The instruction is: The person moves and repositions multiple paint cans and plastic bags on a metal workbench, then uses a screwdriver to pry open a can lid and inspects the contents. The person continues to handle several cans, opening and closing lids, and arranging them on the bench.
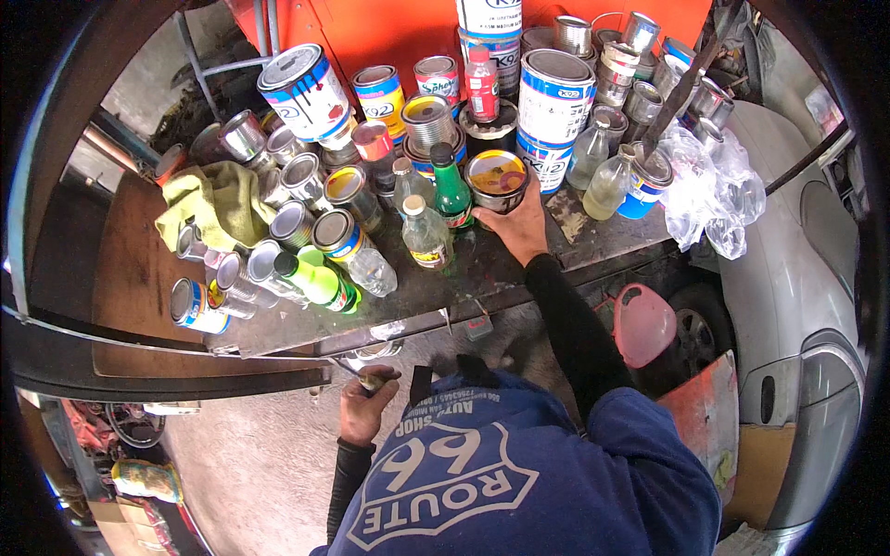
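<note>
The small paint tin point(497, 178) with the yellow-stained lid stands on the crowded surface point(482, 269), beside a green bottle point(451, 190). Our right hand point(519, 227) grasps its side, fingers wrapped around it. Our left hand point(366, 408) is clenched on a thin tool point(371, 378) below. We should lift the tin straight up, so neighbouring cans are not knocked.

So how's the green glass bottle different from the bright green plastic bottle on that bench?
The green glass bottle stands upright; the bright green plastic bottle lies on its side. The glass one is dark green and sits beside the yellow-lidded can under the right hand; the plastic one is lime green and lies among tipped cans. Both have dark green caps.
</note>
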Available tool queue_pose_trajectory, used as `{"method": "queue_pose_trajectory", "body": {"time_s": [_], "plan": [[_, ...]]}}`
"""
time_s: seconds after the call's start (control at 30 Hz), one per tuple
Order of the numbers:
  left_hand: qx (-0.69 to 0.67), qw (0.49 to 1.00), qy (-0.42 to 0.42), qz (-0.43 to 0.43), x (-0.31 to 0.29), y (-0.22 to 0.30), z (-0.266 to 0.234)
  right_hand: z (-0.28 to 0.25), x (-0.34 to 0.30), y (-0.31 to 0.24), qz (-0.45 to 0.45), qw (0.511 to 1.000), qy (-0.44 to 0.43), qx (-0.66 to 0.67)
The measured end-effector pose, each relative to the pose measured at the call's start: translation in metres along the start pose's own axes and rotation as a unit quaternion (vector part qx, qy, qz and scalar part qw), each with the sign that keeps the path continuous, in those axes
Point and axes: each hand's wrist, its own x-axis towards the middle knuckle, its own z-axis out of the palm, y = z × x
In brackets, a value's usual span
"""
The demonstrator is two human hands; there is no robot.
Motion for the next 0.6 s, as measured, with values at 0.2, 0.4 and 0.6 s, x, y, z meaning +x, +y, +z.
{"method": "queue_pose_trajectory", "body": {"time_s": [0.2, 0.4, 0.6], "plan": [[-0.005, 0.999, 0.043, -0.007, -0.007, -0.007, -0.005, -0.04, -0.009, -0.003, -0.011, 0.997, 0.043, 0.062], [-0.028, 0.998, 0.048, 0.006, -0.008, -0.021, -0.011, -0.082, -0.056, -0.003, 0.014, 0.998, 0.054, -0.022], [-0.013, 0.999, 0.028, -0.023, 0.0, -0.013, -0.01, -0.09, -0.067, -0.004, 0.023, 0.999, 0.035, -0.014]]}}
